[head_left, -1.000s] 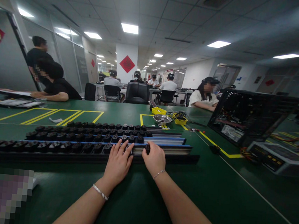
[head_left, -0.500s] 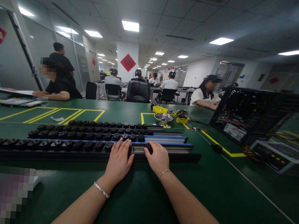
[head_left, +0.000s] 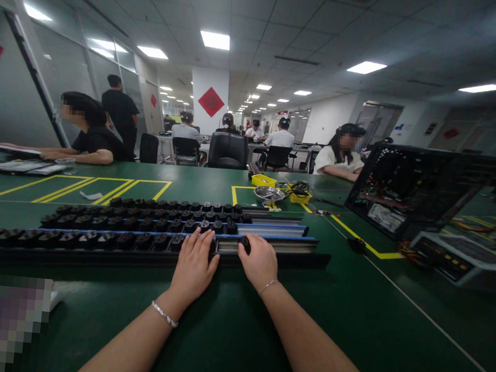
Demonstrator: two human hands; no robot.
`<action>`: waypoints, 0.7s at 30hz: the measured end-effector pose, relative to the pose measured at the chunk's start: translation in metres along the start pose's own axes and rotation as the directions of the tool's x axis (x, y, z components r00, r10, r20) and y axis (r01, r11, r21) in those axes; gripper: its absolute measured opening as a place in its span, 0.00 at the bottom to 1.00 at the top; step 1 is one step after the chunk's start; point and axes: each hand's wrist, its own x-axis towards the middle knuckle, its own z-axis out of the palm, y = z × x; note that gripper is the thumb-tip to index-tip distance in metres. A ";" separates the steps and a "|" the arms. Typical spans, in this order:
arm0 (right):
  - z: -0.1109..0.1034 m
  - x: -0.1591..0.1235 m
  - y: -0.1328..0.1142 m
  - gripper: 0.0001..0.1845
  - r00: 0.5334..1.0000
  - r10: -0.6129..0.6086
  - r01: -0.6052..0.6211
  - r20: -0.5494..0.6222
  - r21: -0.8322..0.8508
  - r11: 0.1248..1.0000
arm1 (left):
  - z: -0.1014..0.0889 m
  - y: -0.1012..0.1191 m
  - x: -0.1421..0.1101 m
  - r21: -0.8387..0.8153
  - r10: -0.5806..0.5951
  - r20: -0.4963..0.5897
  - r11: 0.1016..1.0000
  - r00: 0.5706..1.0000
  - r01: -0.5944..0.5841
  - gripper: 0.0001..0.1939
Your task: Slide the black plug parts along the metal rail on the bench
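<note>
Long black track rails lie side by side across the green table, their left lengths filled with rows of black socket modules. My left hand lies palm down with fingers stretched over the right end of the nearest row. Just right of it, my right hand pinches a small black socket module at the bare silver channel of the nearest rail. My fingers partly hide this module, so whether it sits fully in the channel is unclear. A gap of channel shows between the two hands.
Beyond the rails stand a metal bowl, a yellow tray and another with cables. An open computer case and a power supply are at right. A pixelated item lies front left. People sit across the table.
Both hands keep nearly the same place on the nearest rail, with the view shifting slightly. In the left background, a standing person has walked to the right.
</note>
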 end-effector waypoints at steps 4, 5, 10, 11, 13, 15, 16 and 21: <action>0.000 0.000 -0.001 0.18 1.000 -0.010 0.010 -0.013 -0.002 1.000 | 0.000 0.000 0.000 -0.008 0.000 -0.001 1.000 1.000 0.000 0.26; -0.001 0.000 -0.001 0.18 1.000 -0.011 0.011 -0.013 -0.003 1.000 | 0.000 0.000 0.000 -0.010 0.002 -0.004 1.000 1.000 -0.002 0.26; -0.002 0.000 -0.002 0.17 1.000 -0.005 0.005 -0.015 -0.009 1.000 | 0.000 -0.001 0.000 -0.006 0.000 0.008 1.000 1.000 0.000 0.26; -0.002 0.000 -0.002 0.17 1.000 -0.004 0.004 -0.019 -0.008 1.000 | 0.000 0.000 0.000 -0.004 0.000 0.011 1.000 1.000 0.000 0.26; -0.002 0.000 -0.002 0.17 1.000 -0.004 0.004 -0.026 -0.005 1.000 | 0.000 0.000 0.000 -0.002 -0.001 0.008 1.000 1.000 0.001 0.26; -0.002 0.000 -0.001 0.16 1.000 -0.002 0.002 -0.026 -0.002 1.000 | 0.000 0.000 0.000 -0.002 -0.001 -0.002 1.000 1.000 0.001 0.25; -0.002 0.000 -0.001 0.16 1.000 0.001 -0.002 -0.023 -0.001 1.000 | 0.000 0.000 0.000 -0.003 0.000 -0.007 1.000 1.000 0.000 0.25; -0.002 0.001 0.001 0.15 1.000 0.003 -0.003 -0.031 -0.004 1.000 | 0.000 0.000 0.000 -0.012 0.007 -0.012 1.000 1.000 -0.007 0.25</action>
